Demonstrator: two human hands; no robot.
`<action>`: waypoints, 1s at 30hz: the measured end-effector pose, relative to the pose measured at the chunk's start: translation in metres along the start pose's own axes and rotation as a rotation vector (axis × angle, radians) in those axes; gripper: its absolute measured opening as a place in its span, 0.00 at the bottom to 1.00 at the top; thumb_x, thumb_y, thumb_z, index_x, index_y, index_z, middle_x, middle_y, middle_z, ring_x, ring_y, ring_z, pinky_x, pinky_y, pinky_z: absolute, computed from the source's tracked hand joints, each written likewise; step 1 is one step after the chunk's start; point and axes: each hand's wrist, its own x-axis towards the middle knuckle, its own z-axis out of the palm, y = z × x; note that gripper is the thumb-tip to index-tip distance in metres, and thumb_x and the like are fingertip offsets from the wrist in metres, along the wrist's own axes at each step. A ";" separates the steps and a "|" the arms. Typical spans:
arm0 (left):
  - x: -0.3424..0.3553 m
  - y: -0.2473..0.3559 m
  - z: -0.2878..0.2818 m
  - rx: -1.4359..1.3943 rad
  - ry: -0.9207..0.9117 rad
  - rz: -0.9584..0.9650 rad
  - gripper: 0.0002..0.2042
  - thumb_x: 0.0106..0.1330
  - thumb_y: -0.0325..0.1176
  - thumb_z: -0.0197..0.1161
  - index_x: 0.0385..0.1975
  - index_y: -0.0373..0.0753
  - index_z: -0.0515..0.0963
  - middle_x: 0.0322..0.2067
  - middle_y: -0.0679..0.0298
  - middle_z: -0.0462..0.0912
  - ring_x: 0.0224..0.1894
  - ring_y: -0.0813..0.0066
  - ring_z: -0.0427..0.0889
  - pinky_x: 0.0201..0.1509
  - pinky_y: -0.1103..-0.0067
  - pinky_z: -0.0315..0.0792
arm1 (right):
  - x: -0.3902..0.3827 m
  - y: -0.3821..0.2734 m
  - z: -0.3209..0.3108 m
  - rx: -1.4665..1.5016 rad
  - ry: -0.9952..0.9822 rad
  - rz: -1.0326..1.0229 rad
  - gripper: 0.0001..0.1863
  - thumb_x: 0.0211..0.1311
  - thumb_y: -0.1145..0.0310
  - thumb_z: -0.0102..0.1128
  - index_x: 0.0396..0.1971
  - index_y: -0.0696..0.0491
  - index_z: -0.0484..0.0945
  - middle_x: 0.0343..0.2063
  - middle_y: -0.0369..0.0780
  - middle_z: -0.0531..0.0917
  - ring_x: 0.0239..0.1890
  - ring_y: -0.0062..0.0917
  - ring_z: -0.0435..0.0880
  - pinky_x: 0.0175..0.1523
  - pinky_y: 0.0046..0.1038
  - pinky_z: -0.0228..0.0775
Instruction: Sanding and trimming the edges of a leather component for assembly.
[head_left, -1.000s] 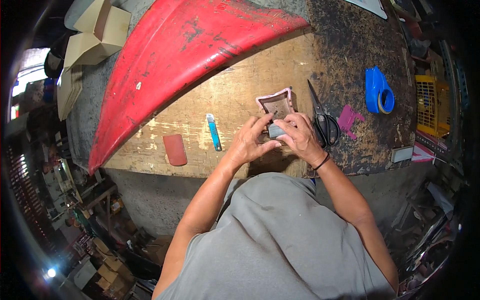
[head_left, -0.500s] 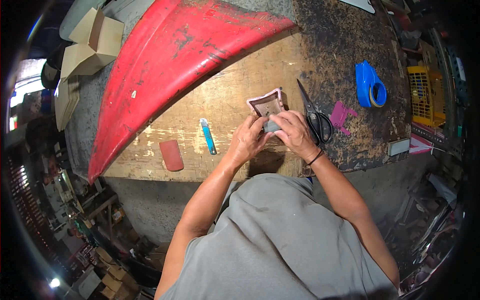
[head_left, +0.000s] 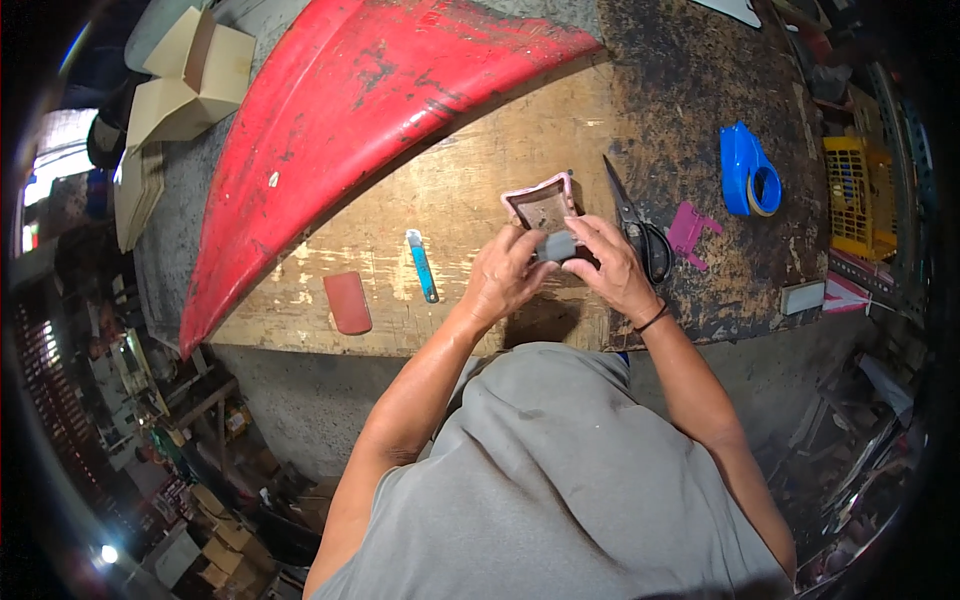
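Block [head_left: 557,246] sat gripped in the left hand [head_left: 502,274], at six o'clock from the tray [head_left: 543,206].
The right hand [head_left: 612,270] had just opened around it, contact unclear, apparently leaving the left to hold; scissors [head_left: 633,222] lay at three o'clock.

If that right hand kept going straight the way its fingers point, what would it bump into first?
The right hand would probably meet the pink-rimmed tray just ahead of its fingertips; depth is unclear, so they may already be touching it.
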 end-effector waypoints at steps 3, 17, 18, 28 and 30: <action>-0.002 0.000 -0.006 -0.030 -0.019 0.109 0.21 0.56 0.31 0.72 0.50 0.42 0.77 0.37 0.57 0.76 0.35 0.62 0.82 0.35 0.70 0.77 | 0.002 -0.002 -0.003 -0.042 -0.125 -0.134 0.26 0.49 0.75 0.70 0.51 0.57 0.77 0.46 0.46 0.79 0.50 0.43 0.77 0.54 0.37 0.71; -0.018 -0.040 0.022 -0.267 0.074 -0.174 0.11 0.62 0.24 0.67 0.43 0.33 0.75 0.32 0.59 0.81 0.33 0.73 0.83 0.37 0.78 0.77 | 0.010 0.008 0.016 -0.300 -0.120 -0.103 0.21 0.50 0.74 0.68 0.47 0.55 0.78 0.45 0.41 0.79 0.44 0.38 0.76 0.50 0.35 0.71; -0.019 -0.041 0.023 -0.267 0.075 -0.174 0.11 0.62 0.24 0.67 0.43 0.33 0.75 0.32 0.59 0.81 0.33 0.73 0.83 0.37 0.78 0.77 | 0.010 0.008 0.018 -0.322 -0.114 -0.106 0.20 0.50 0.74 0.68 0.46 0.55 0.78 0.44 0.40 0.80 0.43 0.38 0.75 0.50 0.35 0.70; -0.020 -0.052 0.030 -0.437 0.006 -0.259 0.08 0.66 0.22 0.62 0.43 0.31 0.73 0.32 0.62 0.82 0.35 0.79 0.83 0.39 0.81 0.77 | 0.013 0.013 0.019 -0.273 -0.152 -0.110 0.21 0.50 0.74 0.68 0.47 0.54 0.79 0.44 0.40 0.80 0.43 0.38 0.75 0.50 0.37 0.69; -0.018 -0.050 0.027 -0.432 -0.002 -0.263 0.09 0.66 0.22 0.62 0.43 0.31 0.73 0.32 0.62 0.82 0.36 0.79 0.83 0.40 0.81 0.77 | 0.012 0.014 0.021 -0.264 -0.122 -0.105 0.21 0.50 0.73 0.68 0.47 0.54 0.79 0.44 0.40 0.81 0.44 0.39 0.75 0.51 0.37 0.68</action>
